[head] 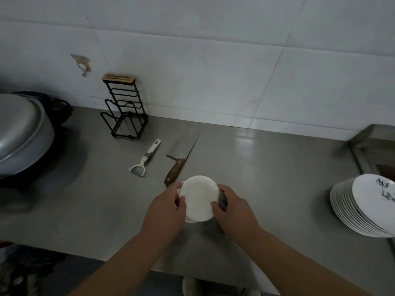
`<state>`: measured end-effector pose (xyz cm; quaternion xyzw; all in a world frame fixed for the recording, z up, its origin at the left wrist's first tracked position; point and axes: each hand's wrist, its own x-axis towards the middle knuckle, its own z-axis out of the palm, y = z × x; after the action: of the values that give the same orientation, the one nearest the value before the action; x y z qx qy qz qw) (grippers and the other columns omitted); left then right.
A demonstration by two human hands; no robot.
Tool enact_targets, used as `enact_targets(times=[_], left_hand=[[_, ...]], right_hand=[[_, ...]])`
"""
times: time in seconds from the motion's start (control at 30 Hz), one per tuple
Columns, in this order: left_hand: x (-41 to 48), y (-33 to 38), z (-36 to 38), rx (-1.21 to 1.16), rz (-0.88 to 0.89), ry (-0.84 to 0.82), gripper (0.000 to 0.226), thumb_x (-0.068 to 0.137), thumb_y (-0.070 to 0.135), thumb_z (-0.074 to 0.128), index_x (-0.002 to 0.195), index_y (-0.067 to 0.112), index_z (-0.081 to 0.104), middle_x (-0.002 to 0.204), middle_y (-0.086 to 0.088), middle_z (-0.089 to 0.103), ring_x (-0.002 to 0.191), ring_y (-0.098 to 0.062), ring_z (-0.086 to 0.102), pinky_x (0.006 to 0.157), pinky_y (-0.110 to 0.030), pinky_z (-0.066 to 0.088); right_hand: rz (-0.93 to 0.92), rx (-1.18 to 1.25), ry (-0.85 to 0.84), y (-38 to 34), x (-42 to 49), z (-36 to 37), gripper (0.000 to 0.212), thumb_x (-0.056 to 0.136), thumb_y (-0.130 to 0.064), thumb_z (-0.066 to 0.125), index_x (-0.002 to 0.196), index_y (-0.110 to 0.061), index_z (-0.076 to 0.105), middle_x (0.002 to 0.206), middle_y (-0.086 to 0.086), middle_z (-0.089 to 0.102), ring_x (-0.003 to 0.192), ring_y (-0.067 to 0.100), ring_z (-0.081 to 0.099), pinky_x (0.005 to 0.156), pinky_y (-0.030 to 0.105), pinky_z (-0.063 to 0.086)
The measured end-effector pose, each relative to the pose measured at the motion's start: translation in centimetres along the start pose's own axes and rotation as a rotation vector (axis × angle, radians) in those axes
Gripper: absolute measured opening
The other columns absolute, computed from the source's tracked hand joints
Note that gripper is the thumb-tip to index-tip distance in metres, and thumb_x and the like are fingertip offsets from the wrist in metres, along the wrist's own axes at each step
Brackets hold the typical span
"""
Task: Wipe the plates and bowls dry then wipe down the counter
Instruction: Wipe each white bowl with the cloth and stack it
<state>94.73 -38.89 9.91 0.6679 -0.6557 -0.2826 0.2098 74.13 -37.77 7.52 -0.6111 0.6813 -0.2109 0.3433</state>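
Observation:
A small white bowl (199, 197) is held over the steel counter (267, 178), its round face tilted toward me. My left hand (165, 212) grips its left rim with thumb and fingers. My right hand (233, 210) holds the right rim, the thumb on the white face, with a dark grey cloth (222, 200) pressed between the fingers and the bowl's edge. A tilted stack of several white plates (359, 208), the top one with dark brush marks, stands at the right edge of the counter.
A wooden-handled cleaver (181, 159) and a white peeler (144, 160) lie just beyond the bowl. A black wire rack (124, 110) stands against the tiled wall. A large metal lid over a dark pot (21, 133) fills the left. A sink edge (372, 144) shows far right.

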Motion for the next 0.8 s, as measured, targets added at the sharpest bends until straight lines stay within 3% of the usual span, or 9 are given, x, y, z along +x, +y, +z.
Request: enact_targets(times=[0.1, 0.2, 0.27, 0.37, 0.5, 0.63, 0.8], left_hand=[[-0.6, 1.7, 1.3, 0.000, 0.048, -0.045, 0.038, 0.103, 0.035, 0.057, 0.139, 0.037, 0.046, 0.095, 0.018, 0.059, 0.079, -0.001, 0.061, 0.062, -0.005, 0.041], [-1.8, 3.5, 4.2, 0.006, 0.062, -0.146, 0.034, 0.103, 0.038, 0.056, 0.135, 0.038, 0.045, 0.090, 0.015, 0.061, 0.078, -0.005, 0.064, 0.071, -0.012, 0.052], [-2.6, 4.1, 6.3, 0.012, 0.071, -0.211, 0.035, 0.103, 0.039, 0.056, 0.136, 0.037, 0.045, 0.101, 0.014, 0.064, 0.085, -0.007, 0.065, 0.082, -0.021, 0.057], [-3.6, 4.5, 10.1, 0.005, 0.083, -0.334, 0.038, 0.102, 0.039, 0.057, 0.137, 0.034, 0.044, 0.105, 0.010, 0.064, 0.090, -0.007, 0.064, 0.081, -0.025, 0.056], [-4.9, 4.6, 14.6, -0.024, 0.045, -0.487, 0.051, 0.097, 0.041, 0.062, 0.143, 0.035, 0.040, 0.121, 0.007, 0.065, 0.102, -0.010, 0.063, 0.089, -0.032, 0.057], [-6.4, 5.0, 17.8, -0.030, 0.022, -0.486, 0.058, 0.098, 0.038, 0.063, 0.148, 0.036, 0.035, 0.134, 0.004, 0.061, 0.115, -0.016, 0.061, 0.096, -0.033, 0.054], [-7.6, 5.9, 20.1, -0.010, 0.016, -0.406, 0.058, 0.100, 0.033, 0.057, 0.151, 0.039, 0.028, 0.138, 0.002, 0.060, 0.117, -0.021, 0.061, 0.099, -0.035, 0.051]], right_hand=[[0.030, 0.043, 0.050, 2.0, -1.6, -1.9, 0.042, 0.100, -0.041, 0.062, 0.139, -0.039, 0.047, 0.114, -0.017, 0.061, 0.098, 0.006, 0.062, 0.077, 0.008, 0.048], [0.106, 0.013, 0.064, 5.0, -3.7, -3.8, 0.043, 0.099, -0.041, 0.063, 0.139, -0.038, 0.047, 0.111, -0.017, 0.061, 0.096, 0.006, 0.062, 0.076, 0.011, 0.049], [0.158, -0.014, 0.054, 6.9, -5.0, -4.4, 0.044, 0.100, -0.040, 0.062, 0.141, -0.035, 0.048, 0.108, -0.014, 0.061, 0.094, 0.008, 0.062, 0.073, 0.012, 0.048], [0.232, -0.050, 0.007, 9.9, -7.0, -5.1, 0.042, 0.100, -0.038, 0.062, 0.140, -0.032, 0.050, 0.106, -0.012, 0.062, 0.090, 0.009, 0.061, 0.069, 0.013, 0.046], [0.306, -0.094, -0.054, 13.4, -8.9, -5.6, 0.046, 0.100, -0.039, 0.062, 0.143, -0.028, 0.048, 0.118, 0.000, 0.068, 0.094, 0.016, 0.063, 0.078, 0.026, 0.052], [0.343, -0.161, -0.087, 15.7, -9.8, -6.0, 0.050, 0.101, -0.041, 0.059, 0.147, -0.026, 0.043, 0.122, 0.006, 0.068, 0.101, 0.025, 0.066, 0.082, 0.038, 0.056], [0.326, -0.166, -0.100, 17.4, -10.0, -6.4, 0.053, 0.102, -0.043, 0.057, 0.148, -0.024, 0.040, 0.121, 0.009, 0.068, 0.099, 0.029, 0.066, 0.079, 0.040, 0.056]])
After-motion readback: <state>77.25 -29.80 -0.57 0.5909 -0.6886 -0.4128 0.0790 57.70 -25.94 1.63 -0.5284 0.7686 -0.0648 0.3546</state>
